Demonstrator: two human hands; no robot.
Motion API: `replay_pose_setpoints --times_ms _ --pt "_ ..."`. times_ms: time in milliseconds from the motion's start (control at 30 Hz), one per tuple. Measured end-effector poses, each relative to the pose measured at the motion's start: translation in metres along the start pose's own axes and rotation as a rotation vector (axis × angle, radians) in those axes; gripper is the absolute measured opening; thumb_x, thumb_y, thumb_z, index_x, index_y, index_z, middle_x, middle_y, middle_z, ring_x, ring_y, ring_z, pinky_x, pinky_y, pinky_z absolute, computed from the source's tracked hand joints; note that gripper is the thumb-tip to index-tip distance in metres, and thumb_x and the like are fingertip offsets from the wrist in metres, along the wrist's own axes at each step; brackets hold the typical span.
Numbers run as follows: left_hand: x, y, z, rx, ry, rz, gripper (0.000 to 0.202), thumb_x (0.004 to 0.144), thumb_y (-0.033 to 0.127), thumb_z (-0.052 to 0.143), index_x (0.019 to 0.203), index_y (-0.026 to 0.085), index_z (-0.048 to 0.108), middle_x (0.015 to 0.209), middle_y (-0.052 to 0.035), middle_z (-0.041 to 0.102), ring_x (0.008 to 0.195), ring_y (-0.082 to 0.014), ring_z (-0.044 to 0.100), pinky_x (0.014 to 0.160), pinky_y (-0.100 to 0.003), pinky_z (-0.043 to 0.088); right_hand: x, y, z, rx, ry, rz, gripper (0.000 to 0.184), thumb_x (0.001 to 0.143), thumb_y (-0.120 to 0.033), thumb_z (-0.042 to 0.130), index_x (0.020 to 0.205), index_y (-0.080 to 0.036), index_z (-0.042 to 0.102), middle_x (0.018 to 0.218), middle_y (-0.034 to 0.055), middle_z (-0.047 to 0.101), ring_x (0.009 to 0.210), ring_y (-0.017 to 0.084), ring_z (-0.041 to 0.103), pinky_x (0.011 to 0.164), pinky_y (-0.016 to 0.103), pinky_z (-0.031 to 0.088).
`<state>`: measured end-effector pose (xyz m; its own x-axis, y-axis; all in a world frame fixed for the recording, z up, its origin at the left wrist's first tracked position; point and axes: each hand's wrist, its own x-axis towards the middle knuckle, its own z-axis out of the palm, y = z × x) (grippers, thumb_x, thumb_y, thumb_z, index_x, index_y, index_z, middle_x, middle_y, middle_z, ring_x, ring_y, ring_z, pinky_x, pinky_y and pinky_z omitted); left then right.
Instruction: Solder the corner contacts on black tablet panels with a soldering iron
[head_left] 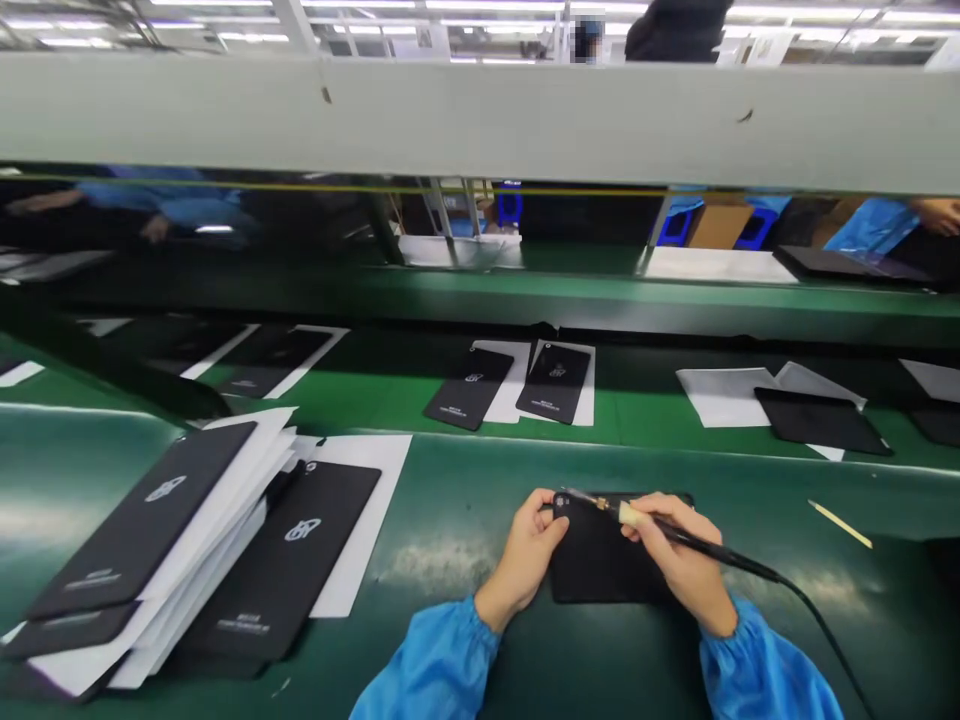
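A black tablet back panel [611, 565] lies flat on the green bench in front of me. My left hand [529, 545] grips its upper left corner, thumb on top, beside a small round camera mark. In my right hand [679, 550] is a soldering iron [626, 513] with a pale yellow grip, held like a pen. Its thin metal tip points left, at or just above that corner; contact cannot be made out. A black cable runs from the iron down to the right. My fingers cover part of the panel's right side.
On the left stands a leaning stack of black panels [161, 510] and white sheets [367, 540]. A thin yellow stick [840, 524] lies at right. Beyond, a green belt [390, 400] carries more panels [556, 385] and sheets. A white beam [480, 120] crosses above; co-workers' blue sleeves show behind.
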<state>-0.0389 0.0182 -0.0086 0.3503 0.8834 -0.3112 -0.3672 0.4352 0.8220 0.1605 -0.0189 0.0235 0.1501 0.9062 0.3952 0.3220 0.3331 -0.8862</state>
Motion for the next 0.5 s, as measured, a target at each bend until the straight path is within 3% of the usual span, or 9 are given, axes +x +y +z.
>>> replay_pose_setpoints --times_ms 167,500 --pt "-0.001 0.001 0.002 0.001 0.018 -0.011 0.038 0.07 0.034 0.082 0.093 0.02 0.054 0.068 0.0013 0.071 0.056 -0.0145 0.065 0.058 -0.024 0.05 -0.008 -0.005 -0.012 -0.085 -0.133 -0.131 0.01 0.085 -0.017 0.066 0.092 -0.021 0.072 0.085 0.0056 0.074 0.076 0.018 0.071 0.07 0.028 0.058" --pt "-0.003 0.005 0.006 0.005 0.051 -0.039 0.036 0.069 0.031 0.082 0.091 0.02 0.056 0.068 0.0005 0.07 0.056 -0.015 0.066 0.056 -0.023 0.05 -0.011 -0.006 -0.011 -0.102 -0.224 -0.173 0.019 0.083 -0.01 0.065 0.095 -0.02 0.074 0.091 0.0098 0.073 0.082 0.02 0.071 0.072 0.031 0.059"
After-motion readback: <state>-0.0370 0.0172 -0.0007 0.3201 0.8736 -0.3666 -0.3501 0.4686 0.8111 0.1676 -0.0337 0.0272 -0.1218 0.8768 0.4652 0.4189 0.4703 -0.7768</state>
